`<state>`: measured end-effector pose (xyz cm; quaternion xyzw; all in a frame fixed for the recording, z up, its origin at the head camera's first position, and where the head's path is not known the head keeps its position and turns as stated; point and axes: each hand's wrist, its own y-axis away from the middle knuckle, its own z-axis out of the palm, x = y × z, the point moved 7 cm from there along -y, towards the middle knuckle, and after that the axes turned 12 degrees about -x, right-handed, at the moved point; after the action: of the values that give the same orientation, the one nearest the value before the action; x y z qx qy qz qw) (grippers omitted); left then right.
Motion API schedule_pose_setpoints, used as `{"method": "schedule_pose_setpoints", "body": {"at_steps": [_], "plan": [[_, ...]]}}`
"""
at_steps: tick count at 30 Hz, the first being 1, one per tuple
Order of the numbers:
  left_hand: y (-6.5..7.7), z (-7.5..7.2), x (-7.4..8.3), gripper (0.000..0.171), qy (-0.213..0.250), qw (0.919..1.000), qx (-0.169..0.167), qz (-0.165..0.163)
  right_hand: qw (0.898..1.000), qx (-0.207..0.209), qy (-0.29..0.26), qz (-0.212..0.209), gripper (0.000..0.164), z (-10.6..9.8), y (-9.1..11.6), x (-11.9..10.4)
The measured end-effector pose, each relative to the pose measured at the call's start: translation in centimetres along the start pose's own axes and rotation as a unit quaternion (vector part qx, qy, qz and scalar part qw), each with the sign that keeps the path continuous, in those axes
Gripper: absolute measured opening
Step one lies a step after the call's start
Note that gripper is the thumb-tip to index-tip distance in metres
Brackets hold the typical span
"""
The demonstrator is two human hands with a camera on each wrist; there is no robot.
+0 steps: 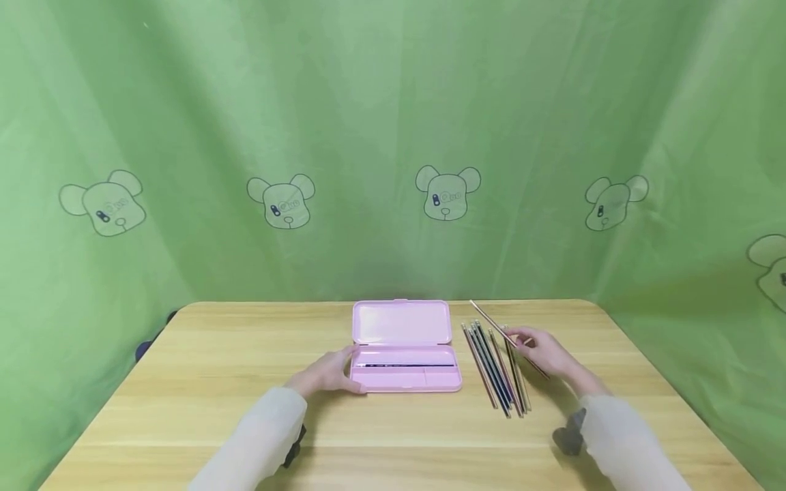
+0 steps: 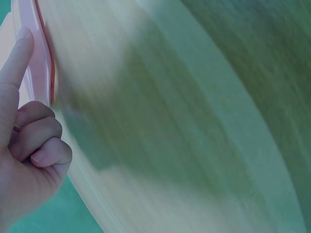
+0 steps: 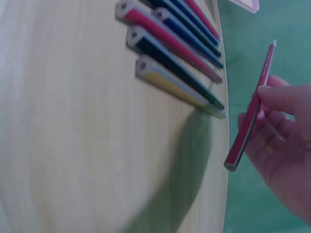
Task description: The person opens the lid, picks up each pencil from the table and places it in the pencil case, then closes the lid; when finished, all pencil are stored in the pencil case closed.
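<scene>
A pink pencil case (image 1: 402, 389) lies on the table with its lid raised toward the back. One dark pencil (image 1: 402, 365) lies lengthwise in its long rear compartment. My left hand (image 1: 325, 372) holds the case by its left end, thumb at the front corner and a finger at the back. In the left wrist view, one straight finger (image 2: 20, 56) lies along the pink case while the others are curled. Between thumb and fingers, my right hand (image 1: 545, 349) pinches a red pencil (image 3: 250, 116), slanted above the right edge of the loose pencils (image 1: 491, 365).
The loose pencils, several of them in red, blue, green and yellow, lie side by side to the right of the case; a yellow pencil (image 3: 180, 90) is outermost. Behind the wooden table (image 1: 184, 409) hangs a green curtain (image 1: 368, 102) with bear heads printed on it.
</scene>
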<state>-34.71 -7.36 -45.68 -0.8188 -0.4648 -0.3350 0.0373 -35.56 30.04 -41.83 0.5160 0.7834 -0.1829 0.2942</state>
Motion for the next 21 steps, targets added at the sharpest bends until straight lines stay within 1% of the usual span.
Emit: {"method": "schedule_pose_setpoints", "body": {"at_steps": [4,7,10,15,21], "plan": [[-0.1,0.0,0.0,0.096,-0.003,1.0,0.0,0.0,0.999,0.008,0.015,-0.037,0.034,0.2,-0.8,-1.3],[-0.2,0.1,-0.1,0.096,-0.001,1.0,-0.001,0.0,0.999,-0.006,0.01,-0.049,0.035,0.7,-1.4,-2.1],[-0.2,0.1,-0.1,0.097,-0.003,1.0,-0.001,-0.002,0.998,-0.025,-0.002,-0.051,0.036,1.5,-2.1,-3.0],[-0.2,0.0,-0.3,0.096,-0.004,1.0,0.0,-0.008,0.995,-0.045,0.017,-0.086,0.033,3.2,-3.6,-4.9],[-0.2,-0.1,-0.3,0.097,-0.005,0.9999,0.0,-0.009,0.986,-0.083,0.052,-0.131,0.031,6.0,-5.2,-7.5]]}}
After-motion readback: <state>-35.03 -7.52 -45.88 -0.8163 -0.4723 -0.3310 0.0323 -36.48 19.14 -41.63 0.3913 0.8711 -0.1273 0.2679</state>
